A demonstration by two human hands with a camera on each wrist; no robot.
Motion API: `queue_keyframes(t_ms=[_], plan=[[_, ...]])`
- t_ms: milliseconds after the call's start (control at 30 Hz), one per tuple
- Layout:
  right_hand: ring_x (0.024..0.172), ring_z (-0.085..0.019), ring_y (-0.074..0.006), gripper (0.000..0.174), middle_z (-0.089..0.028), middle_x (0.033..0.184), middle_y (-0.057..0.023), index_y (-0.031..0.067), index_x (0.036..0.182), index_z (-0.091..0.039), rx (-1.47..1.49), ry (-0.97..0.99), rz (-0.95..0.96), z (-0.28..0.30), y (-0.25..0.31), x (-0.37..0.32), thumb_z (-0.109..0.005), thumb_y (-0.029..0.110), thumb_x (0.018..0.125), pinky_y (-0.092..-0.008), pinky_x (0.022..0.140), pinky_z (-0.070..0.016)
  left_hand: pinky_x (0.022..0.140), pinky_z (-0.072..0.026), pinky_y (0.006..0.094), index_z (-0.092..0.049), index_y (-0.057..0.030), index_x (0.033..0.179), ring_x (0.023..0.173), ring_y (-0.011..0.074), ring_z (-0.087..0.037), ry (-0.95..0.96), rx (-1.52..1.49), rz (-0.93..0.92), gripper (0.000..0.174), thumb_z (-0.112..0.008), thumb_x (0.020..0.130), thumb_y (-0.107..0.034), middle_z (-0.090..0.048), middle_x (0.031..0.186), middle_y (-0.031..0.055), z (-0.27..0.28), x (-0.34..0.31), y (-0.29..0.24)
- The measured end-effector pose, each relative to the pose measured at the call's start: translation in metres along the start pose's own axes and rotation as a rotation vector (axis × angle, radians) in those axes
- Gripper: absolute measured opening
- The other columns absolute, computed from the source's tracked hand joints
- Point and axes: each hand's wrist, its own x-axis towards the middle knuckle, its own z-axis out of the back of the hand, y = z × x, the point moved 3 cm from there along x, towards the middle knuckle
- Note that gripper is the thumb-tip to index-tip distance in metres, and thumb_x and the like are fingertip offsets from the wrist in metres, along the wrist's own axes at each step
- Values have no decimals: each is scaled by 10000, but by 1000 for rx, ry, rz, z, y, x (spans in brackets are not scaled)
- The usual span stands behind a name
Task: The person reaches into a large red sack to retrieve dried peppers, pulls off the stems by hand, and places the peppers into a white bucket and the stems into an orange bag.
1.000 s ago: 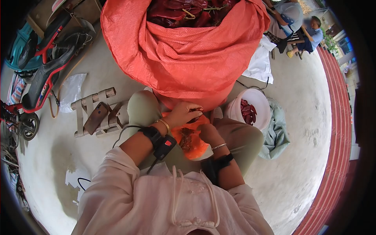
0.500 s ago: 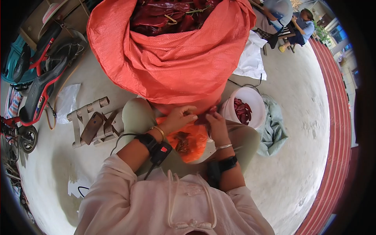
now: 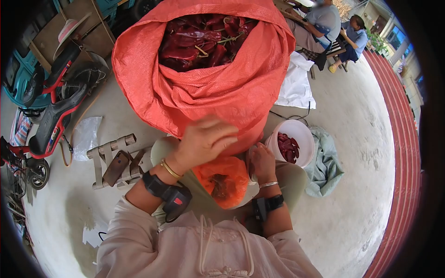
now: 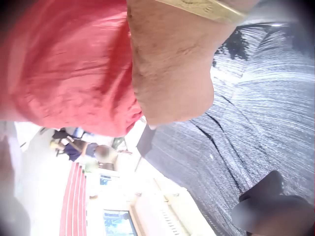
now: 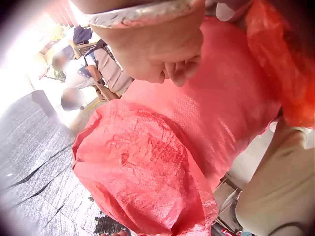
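Observation:
My left hand [image 3: 207,139] is raised over the near side of the big red sack [image 3: 194,92], blurred, fingers extended and nothing visible in them. The left wrist view shows the back of this hand [image 4: 172,73] beside the sack [image 4: 74,73]. Dark red dried peppers [image 3: 190,39] fill the sack's mouth. Between the sack and the white bucket [image 3: 308,153] is my right hand [image 3: 263,164]. Its fingers look curled in the right wrist view [image 5: 152,54]; the palm is hidden. Between my legs an orange plastic bag [image 3: 234,185] contains brownish scraps.
Red peppers [image 3: 288,148] lie in the bucket, with a grey-green sack [image 3: 324,167] beside it. A phone [image 3: 116,169] rests on a wooden folding stool [image 3: 99,167] at left, near a red and black scooter [image 3: 60,111]. Two people sit at the upper right.
My left hand has risen from near the right hand toward the sack. The right hand has turned, and the red piece seen at its fingertips is no longer visible. The head view has tilted up.

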Motion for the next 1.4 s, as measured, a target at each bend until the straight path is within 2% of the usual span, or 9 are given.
queue_keyframes(t_ms=[67,133,400,600,767,900,1000,1100,1400], plan=[[554,-471,-60,186,-514,692,10,21,1003,-489,-12,-11,-2,-1,-3,2,-497,133,854,-164,467,-354,598,-464,305,-613,-46,858,689,238,-581,-245,284,-128,181,-677,689,-61,-592,773,94,35,28,0],[561,-477,-61,186,-519,696,7,18,1001,-486,-20,31,-19,2,-6,2,-491,131,854,-170,468,-362,622,-468,322,-612,-48,871,702,257,-580,-322,528,-33,184,-664,697,-80,-594,802,86,60,52,16],[568,-505,-94,296,-539,716,-6,-2,1107,-462,-92,21,-48,5,-7,0,-493,145,852,-199,480,-382,759,-455,331,-618,-91,947,874,247,-543,-134,968,111,260,-635,687,-103,-602,895,57,72,80,84],[572,-508,-96,263,-538,710,-6,-2,1079,-482,-125,42,-10,2,-7,-1,-472,149,865,-199,482,-384,719,-460,344,-611,-61,916,837,249,-553,-486,717,-71,232,-609,684,-72,-598,910,75,79,67,60],[663,-523,-112,169,-556,752,-21,8,962,-556,-50,111,165,-5,-2,-2,-505,142,872,-232,598,-447,651,-461,346,-593,-45,903,750,265,-571,-305,209,-258,194,-613,715,-89,-599,841,91,42,34,-13],[687,-523,-103,179,-567,784,-24,1,930,-579,-73,210,317,-25,15,-28,-505,155,877,-236,624,-439,621,-457,319,-592,-31,936,659,265,-559,191,-245,236,197,-591,746,-83,-590,793,120,-44,-25,2],[711,-527,-95,205,-572,800,-27,-5,925,-581,-224,351,368,-31,16,-38,-484,171,885,-229,627,-428,578,-430,237,-595,-11,938,632,104,-527,281,-390,393,143,-563,805,-52,-569,718,58,-85,-67,25],[729,-534,-89,207,-561,828,-22,-4,943,-570,-519,445,419,-33,7,-35,-476,170,881,-223,611,-426,560,-424,227,-593,-9,927,643,48,-498,192,-772,759,119,-546,829,-56,-559,697,5,-117,-102,60],[741,-530,-103,154,-518,785,-26,9,846,-581,-699,413,464,-42,-3,-34,-634,-18,704,-231,649,-434,561,-427,211,-566,7,832,620,43,-491,350,-755,722,70,-532,834,-53,-538,674,-16,-122,-106,70]])
